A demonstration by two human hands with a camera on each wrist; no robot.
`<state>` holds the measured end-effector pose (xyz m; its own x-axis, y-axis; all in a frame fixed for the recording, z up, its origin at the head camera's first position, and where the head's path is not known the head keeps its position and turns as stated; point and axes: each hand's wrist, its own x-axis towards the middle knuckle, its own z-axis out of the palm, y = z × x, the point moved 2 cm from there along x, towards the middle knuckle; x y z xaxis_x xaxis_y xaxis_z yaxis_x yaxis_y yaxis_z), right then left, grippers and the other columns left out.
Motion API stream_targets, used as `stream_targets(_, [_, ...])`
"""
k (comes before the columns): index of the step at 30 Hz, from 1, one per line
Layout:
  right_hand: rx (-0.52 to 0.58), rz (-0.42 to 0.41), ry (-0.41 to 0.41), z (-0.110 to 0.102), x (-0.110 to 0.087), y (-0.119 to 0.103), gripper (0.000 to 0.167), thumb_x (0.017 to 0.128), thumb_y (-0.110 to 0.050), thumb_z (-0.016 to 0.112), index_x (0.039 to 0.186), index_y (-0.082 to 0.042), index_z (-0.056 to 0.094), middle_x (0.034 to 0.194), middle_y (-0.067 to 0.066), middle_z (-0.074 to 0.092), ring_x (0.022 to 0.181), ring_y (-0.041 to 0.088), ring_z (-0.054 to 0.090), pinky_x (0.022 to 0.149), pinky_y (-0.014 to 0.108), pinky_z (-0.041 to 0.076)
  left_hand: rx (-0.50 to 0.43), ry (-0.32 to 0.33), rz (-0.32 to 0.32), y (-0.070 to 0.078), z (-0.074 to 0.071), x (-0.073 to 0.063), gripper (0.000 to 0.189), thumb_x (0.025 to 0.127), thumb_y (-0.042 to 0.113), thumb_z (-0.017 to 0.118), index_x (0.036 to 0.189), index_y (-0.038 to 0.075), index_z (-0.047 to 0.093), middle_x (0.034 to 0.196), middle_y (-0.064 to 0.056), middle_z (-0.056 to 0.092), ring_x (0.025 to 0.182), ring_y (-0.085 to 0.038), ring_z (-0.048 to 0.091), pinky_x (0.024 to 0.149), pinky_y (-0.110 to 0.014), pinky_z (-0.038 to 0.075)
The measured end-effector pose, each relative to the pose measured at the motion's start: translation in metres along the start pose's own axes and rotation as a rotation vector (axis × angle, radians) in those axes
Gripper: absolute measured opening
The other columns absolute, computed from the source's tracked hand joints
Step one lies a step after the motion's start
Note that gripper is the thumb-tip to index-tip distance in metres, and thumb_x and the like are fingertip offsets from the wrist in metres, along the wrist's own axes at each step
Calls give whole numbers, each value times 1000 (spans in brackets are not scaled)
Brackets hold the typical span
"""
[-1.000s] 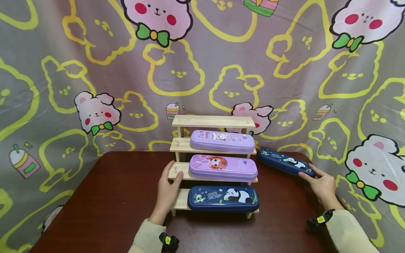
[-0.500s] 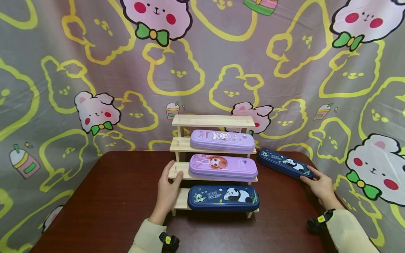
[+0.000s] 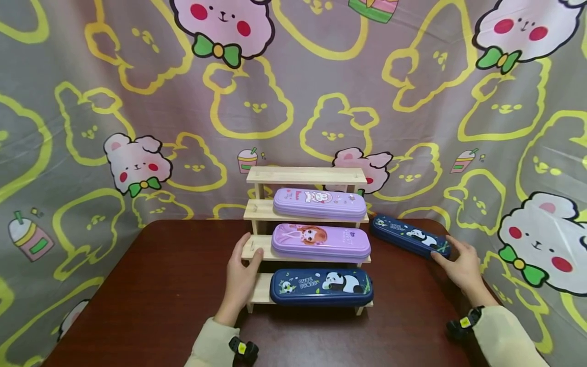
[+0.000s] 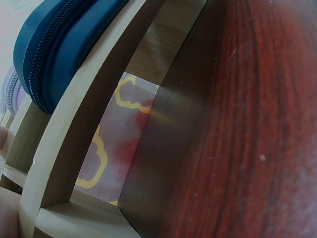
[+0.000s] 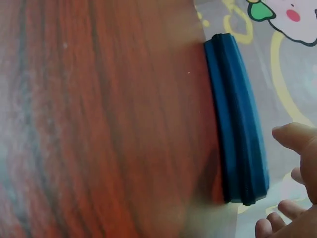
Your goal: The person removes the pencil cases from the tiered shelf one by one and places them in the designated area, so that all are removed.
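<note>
Greyish cloth (image 3: 293,76) behind and at both sides, folds soft, printed with cartoon animals (image 3: 137,164); worktop (image 3: 169,285) dark red-brown, wood-grained, faintly glossy.

Head view looks forward and down; closer wrist views share its table (image 3: 160,285).

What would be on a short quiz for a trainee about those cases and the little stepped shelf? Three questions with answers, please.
1. Multiple choice: Which level of the wooden stand carries no case? A) top B) second from top C) bottom
2. True or false: The case nearest the right hand is purple.
3. Count: How many cases lie on the stand?

Key:
1. A: the top shelf is bare.
2. False: it is the dark blue panda case beside the stand.
3. Three: the rabbit case, the girl case and the lower panda case.
</note>
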<state>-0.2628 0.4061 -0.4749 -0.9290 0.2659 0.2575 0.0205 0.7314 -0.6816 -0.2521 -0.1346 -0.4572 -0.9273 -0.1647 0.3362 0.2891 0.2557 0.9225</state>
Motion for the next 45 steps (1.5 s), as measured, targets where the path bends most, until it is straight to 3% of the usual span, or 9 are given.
stream_targets(4, [2,8,73,-2,0,-7,72,94,-31,67,147,6,36,142,40,29,128,59,25,100,72,21,-3,2,-7,0,-1,0,57,97,28,66,148,17,43,148,-5,46,137,-20,38,113,-45,28])
stream_targets(8, [19,-28,107,-3,-1,-17,69,94,-31,67,147,4,39,138,37,36,123,54,35,95,67,33,-5,1,-8,1,-2,-1,57,97,28,65,149,17,43,148,-5,46,137,-21,37,113,-46,28])
stream_targets(11, [36,-92,139,-4,-4,-26,64,93,-27,69,144,3,44,132,33,43,115,48,43,84,46,43,-7,1,-7,2,-2,0,57,97,28,65,149,17,43,148,-5,46,137,-21,37,113,-46,28])
stream_targets(15, [77,-162,155,-2,-7,-36,60,93,-23,70,143,0,47,129,27,49,110,41,46,71,20,38,-14,1,-6,2,-1,0,57,97,27,65,148,16,44,148,-5,46,137,-20,37,113,-45,27])
stream_targets(19, [150,-192,145,0,-11,-48,58,94,-22,69,144,-4,48,131,23,53,112,27,49,72,10,39,-19,0,-7,2,0,0,57,97,27,65,148,15,43,148,-5,46,138,-20,37,114,-45,27])
stream_targets(26, [249,-259,134,5,-14,-71,51,93,-16,70,140,-5,52,126,23,58,103,1,51,73,6,42,-30,3,-7,1,1,1,56,97,25,64,148,16,44,148,-5,46,138,-19,37,114,-44,26])
stream_targets(34, [307,-342,97,8,-13,-101,50,92,-7,70,138,-3,54,124,15,60,101,-1,55,75,9,44,-35,4,-14,2,2,0,55,97,23,64,148,16,44,148,-5,46,137,-19,37,114,-44,27])
stream_targets(40, [346,-395,45,2,-24,-144,46,92,0,66,136,5,52,120,14,60,100,-2,55,77,11,46,-32,0,-11,1,0,0,56,97,24,64,148,16,43,148,-5,46,138,-20,37,114,-45,27])
stream_targets(45, [320,-439,13,-1,-29,-170,46,93,1,65,137,5,52,121,18,58,102,11,57,75,12,47,-31,0,-7,0,0,-1,57,97,27,65,148,16,43,148,-6,46,138,-21,37,113,-46,28])
